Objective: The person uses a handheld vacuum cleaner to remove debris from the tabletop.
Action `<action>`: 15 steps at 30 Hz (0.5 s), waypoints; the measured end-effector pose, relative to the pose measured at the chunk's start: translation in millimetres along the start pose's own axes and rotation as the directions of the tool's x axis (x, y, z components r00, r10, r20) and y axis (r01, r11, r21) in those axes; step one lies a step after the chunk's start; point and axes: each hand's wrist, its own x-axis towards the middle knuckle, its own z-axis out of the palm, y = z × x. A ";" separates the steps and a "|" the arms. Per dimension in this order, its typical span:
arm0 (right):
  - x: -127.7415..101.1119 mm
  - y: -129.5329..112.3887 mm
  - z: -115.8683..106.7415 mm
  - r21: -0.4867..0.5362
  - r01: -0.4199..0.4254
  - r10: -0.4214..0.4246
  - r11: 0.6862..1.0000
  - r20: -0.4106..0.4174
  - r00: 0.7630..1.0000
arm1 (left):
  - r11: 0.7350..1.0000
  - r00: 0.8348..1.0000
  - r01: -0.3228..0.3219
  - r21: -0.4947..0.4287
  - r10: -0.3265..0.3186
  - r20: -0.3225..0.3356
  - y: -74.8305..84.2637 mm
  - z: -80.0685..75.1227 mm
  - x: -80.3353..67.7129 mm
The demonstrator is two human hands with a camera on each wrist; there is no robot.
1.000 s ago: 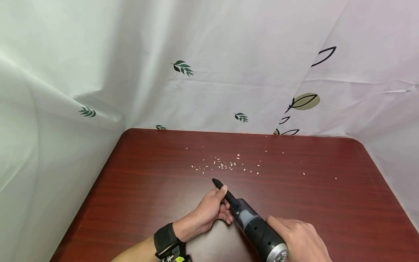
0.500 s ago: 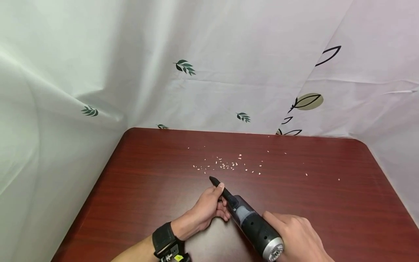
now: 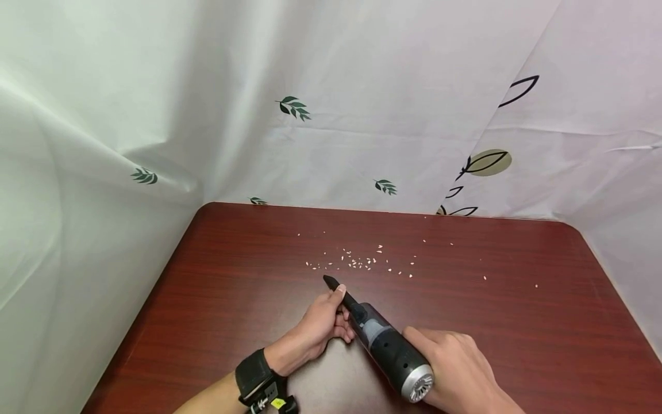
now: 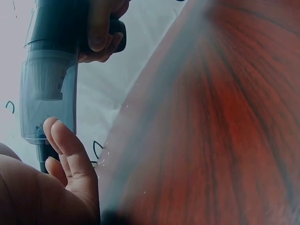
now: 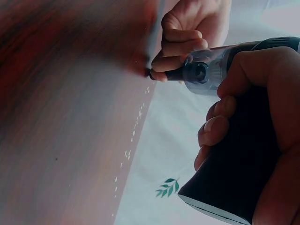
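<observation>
A black handheld vacuum cleaner with a clear dust cup is held over the table. My right hand grips its handle, fingers wrapped round it in the right wrist view. At the front, my left hand pinches the narrow black nozzle between thumb and fingers; the nozzle tip points up and left. Beyond the tip, small white grain-like bits lie scattered on the tabletop. In the left wrist view the left fingers overlap the cup's lower end.
The dark red wood-grain table has rounded far corners. A few stray white bits lie to the right. White cloth with leaf prints hangs behind and beside the table. A black band is on the left wrist.
Both hands and the vacuum cleaner have shifted left and slightly up in the head view, the nozzle tip moving closer to the bits' left part. The grip looks the same.
</observation>
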 end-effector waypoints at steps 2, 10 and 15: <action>1.8 -0.6 0.8 -0.006 0.006 -0.006 1.000 0.006 1.000 | 1.000 1.000 0.002 0.002 -0.002 0.000 0.8 -1.6 -0.1; 7.8 -2.4 3.9 -0.014 0.028 -0.027 1.000 0.010 1.000 | 1.000 1.000 -0.005 0.020 0.005 -0.021 2.6 -7.5 -2.0; 11.8 -3.3 6.7 -0.006 0.030 -0.030 1.000 -0.003 1.000 | 1.000 1.000 -0.008 0.020 0.008 -0.027 4.1 -12.3 -1.8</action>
